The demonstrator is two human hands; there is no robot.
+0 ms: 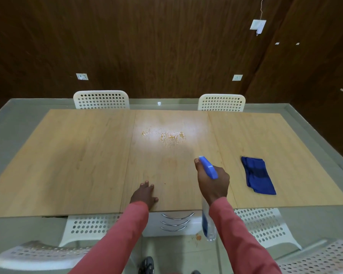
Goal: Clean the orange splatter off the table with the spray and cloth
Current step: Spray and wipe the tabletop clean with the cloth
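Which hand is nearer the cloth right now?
Right. The right hand, gripping the spray bottle, is just left of the cloth; the left hand rests on the table farther left.

The right hand (213, 180) grips a blue-headed clear spray bottle (208, 167), nozzle toward the far orange splatter (163, 136) on the light wooden table (77, 155). The left hand (145, 194) rests flat near the edge; a folded blue cloth (257, 176) lies right.

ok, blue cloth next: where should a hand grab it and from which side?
Probably the near-left edge of the blue cloth, pinched from above. It lies flat and folded on the table, long axis angled away from the person, with nothing on it. The right hand is closest but grips the spray bottle; the left hand rests flat on the tabletop, so it would have to reach across.
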